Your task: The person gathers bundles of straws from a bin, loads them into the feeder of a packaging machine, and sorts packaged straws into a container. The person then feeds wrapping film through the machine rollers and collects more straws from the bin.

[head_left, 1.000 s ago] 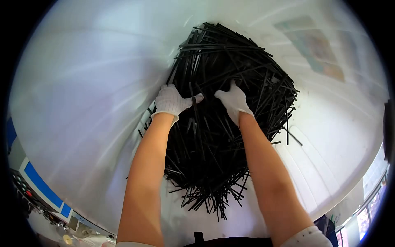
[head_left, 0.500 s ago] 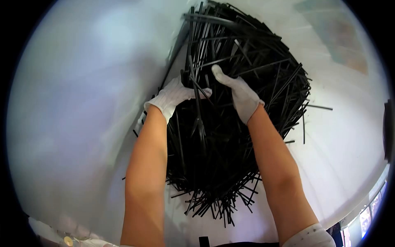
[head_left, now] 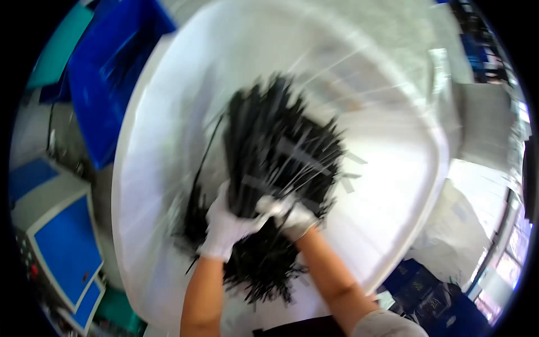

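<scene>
A pile of thin black strips lies in the bottom of a large white tub. My left hand, in a white glove, is closed round the lower end of a thick bundle of black strips pointing away from me. Close beside it, my right hand, also gloved, has its fingers curled on strips at the bundle's near end. Motion blur smears the fingertips and strips, so the right hand's exact grip is unclear.
The tub's pale rim surrounds both arms. At the upper left stands a blue bin, with a blue-and-grey machine below it. A white sack and dark blue packaging are at the right.
Both hands were spread apart among the strips; now they are close together, closed on a bundle. My view has pulled back, showing the tub's rim and surroundings.
</scene>
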### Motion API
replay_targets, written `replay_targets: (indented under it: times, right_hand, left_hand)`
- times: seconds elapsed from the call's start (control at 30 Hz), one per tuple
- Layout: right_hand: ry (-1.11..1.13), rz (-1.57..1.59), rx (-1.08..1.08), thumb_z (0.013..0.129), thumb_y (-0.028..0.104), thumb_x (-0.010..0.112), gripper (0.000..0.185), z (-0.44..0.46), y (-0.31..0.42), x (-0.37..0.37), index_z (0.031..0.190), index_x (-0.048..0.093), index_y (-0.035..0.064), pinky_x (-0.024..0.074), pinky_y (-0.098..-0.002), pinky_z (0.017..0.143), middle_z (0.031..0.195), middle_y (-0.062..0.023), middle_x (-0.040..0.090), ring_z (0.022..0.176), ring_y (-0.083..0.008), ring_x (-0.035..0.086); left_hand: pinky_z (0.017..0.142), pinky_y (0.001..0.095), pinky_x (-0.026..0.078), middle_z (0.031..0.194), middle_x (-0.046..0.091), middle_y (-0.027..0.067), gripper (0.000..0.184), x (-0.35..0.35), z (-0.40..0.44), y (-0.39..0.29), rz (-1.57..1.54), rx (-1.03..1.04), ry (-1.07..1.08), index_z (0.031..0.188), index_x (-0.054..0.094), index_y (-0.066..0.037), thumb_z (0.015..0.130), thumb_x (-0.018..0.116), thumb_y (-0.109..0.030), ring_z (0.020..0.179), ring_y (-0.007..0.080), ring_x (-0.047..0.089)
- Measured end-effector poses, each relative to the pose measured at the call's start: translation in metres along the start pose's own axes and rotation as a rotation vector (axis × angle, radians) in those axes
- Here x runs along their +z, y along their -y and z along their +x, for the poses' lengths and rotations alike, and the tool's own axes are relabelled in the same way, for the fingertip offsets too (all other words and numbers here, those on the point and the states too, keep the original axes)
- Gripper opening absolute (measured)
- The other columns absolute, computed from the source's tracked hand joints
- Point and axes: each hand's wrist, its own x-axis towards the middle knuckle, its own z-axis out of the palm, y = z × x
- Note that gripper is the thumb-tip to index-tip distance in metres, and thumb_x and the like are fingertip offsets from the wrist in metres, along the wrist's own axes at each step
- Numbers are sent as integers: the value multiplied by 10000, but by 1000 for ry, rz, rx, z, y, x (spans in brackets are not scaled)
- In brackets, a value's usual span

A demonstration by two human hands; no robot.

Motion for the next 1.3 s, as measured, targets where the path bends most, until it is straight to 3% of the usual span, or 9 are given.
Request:
replay_targets:
  times: [0.13, 0.2, 0.3, 0.5, 0.67, 0.73, 1.03, 1.27, 1.3]
  right_hand:
    - [-44, -245, -35, 793, 182, 710, 592, -42, 56, 63, 1298, 462, -2, 409, -313, 979, 1213, -88, 577, 1093, -177, 534]
    - [120, 125, 71, 787, 212, 715, 586, -35, 24, 53, 1275, 477, -8, 406, -308, 973, 1184, -79, 583, 1075, -160, 525]
    - [68, -19, -58, 790, 446, 680, 760, -62, 60, 78, 1327, 409, -20, 332, -325, 1050, 1276, -91, 534, 1203, -199, 463]
    - [268, -208, 232, 604, 685, 733, 1227, -76, 51, 31, 1429, 168, -25, 305, -344, 1060, 1443, -131, 296, 1275, -205, 365]
    - [291, -357, 393, 665, 480, 803, 1009, -127, 22, 32, 1409, 306, 13, 335, -352, 1036, 1263, -149, 523, 1214, -214, 433]
    - [234, -745, 566, 688, 446, 795, 960, -144, 0, 27, 1403, 325, 10, 349, -336, 1025, 1222, -129, 562, 1188, -197, 459]
    - [415, -716, 322, 671, 338, 804, 891, -25, 2, 92, 1385, 366, 37, 394, -316, 974, 1221, -142, 556, 1139, -227, 500]
    - [191, -1144, -61, 784, 415, 689, 691, -79, -131, -50, 1289, 461, 2, 421, -259, 942, 1216, -118, 556, 1116, -154, 527]
    - [297, -896, 255, 780, 381, 698, 732, -112, -88, -27, 1331, 407, -3, 396, -274, 975, 1270, -107, 522, 1178, -166, 485]
  left_hand:
    - [766, 342, 528, 1016, 632, 116, 744, -43, -53, -63, 238, 283, -254, 1159, 489, -31, 563, 838, -308, 881, 251, 652]
    - [748, 358, 529, 993, 621, 128, 769, -38, -63, -53, 306, 270, -293, 1155, 478, -26, 556, 821, -365, 866, 280, 647]
    - [720, 382, 531, 959, 604, 147, 815, -30, -86, -59, 245, 225, -370, 1149, 462, -19, 544, 797, -452, 844, 323, 638]
    - [566, 283, 546, 971, 587, 123, 718, 21, -100, -50, -762, 35, 0, 1247, 401, -21, 690, 808, -219, 879, 242, 623]
    - [935, 349, 462, 1190, 553, 140, 675, 77, -181, 33, -663, -359, -28, 1337, 372, -19, 730, 663, 23, 1072, 238, 565]
    - [935, 354, 456, 1190, 555, 137, 651, 77, -192, 38, -701, -452, -52, 1330, 383, -15, 740, 657, 1, 1077, 238, 560]
    - [935, 375, 430, 1188, 562, 120, 558, 3, -114, 31, -976, -725, -475, 1297, 434, 4, 787, 633, -102, 1099, 238, 539]
    - [917, 337, 450, 1143, 592, 125, 474, 93, -179, 38, -1290, -466, 58, 1253, 509, -15, 858, 621, -251, 1022, 219, 589]
    - [917, 337, 450, 1143, 592, 125, 474, 82, -239, 34, -1261, -601, -100, 1253, 509, -15, 858, 621, -251, 1022, 219, 589]
